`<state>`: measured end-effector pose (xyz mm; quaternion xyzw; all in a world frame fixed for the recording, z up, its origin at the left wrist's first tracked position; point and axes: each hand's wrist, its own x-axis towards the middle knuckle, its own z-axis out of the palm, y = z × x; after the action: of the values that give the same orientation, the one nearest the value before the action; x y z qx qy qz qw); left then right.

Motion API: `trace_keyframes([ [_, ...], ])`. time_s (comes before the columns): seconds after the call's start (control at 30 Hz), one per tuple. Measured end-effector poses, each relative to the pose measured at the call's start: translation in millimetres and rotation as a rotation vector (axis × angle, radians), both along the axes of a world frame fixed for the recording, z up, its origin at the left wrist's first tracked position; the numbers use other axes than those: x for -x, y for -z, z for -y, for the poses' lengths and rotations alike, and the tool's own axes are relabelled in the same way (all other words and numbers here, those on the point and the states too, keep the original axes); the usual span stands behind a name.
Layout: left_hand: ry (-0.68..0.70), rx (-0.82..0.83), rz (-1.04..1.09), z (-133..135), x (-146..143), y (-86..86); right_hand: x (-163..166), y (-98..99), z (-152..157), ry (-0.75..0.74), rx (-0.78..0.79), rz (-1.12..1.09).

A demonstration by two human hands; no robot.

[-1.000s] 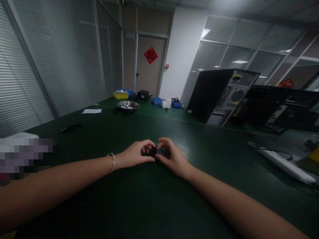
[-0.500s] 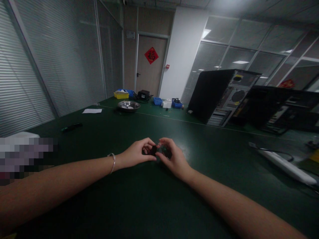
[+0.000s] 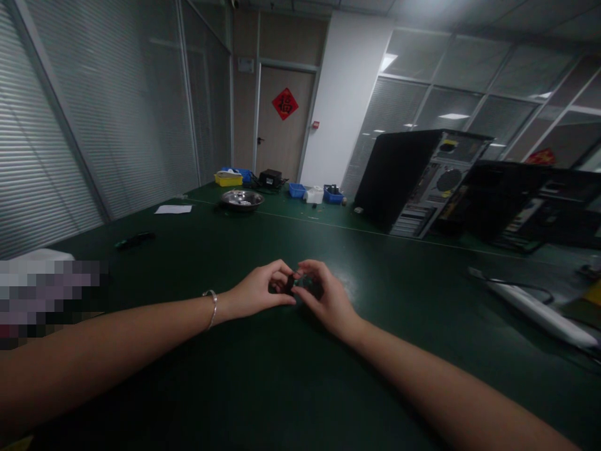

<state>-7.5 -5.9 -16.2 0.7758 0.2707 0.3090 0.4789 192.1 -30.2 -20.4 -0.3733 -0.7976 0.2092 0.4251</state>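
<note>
Over the middle of the dark green table (image 3: 263,376), my two hands meet at their fingertips around a small dark part (image 3: 290,282). My left hand (image 3: 265,287), with a silver bracelet (image 3: 214,308) at its wrist, curls its thumb and fingers round the dark part. My right hand (image 3: 326,297) faces it, fingers and thumb curved together at the part's right side. Something small and partly clear or greenish seems to lie between the right fingertips; it is too dim to name.
A metal bowl (image 3: 243,200) with small pieces stands farther back, near a white paper (image 3: 173,209). Blue bins (image 3: 297,191) and a yellow bin (image 3: 228,180) line the far edge. At right are a black computer case (image 3: 404,178) and a white power strip (image 3: 539,313); a dark tool (image 3: 134,240) lies left.
Both hands stay in nearly the same place. The fingertips shift slightly, and the dark part looks a little turned between them.
</note>
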Motion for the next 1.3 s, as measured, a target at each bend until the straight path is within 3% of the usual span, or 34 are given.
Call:
trace_keyframes([
  [0.47, -0.026, 0.058, 0.058, 0.3, 0.5, 0.1, 0.7, -4.0, 1.3, -0.046, 0.031, -0.066],
  [1.1, -0.056, -0.027, -0.010, 6.2, -1.4, -4.5, 1.2, -6.3, 0.1, -0.048, 0.025, -0.033],
  [1.3, 0.079, 0.153, 0.099, 3.7, -3.0, -1.9, -2.5, -2.6, -2.8, -0.062, -0.051, -0.008],
])
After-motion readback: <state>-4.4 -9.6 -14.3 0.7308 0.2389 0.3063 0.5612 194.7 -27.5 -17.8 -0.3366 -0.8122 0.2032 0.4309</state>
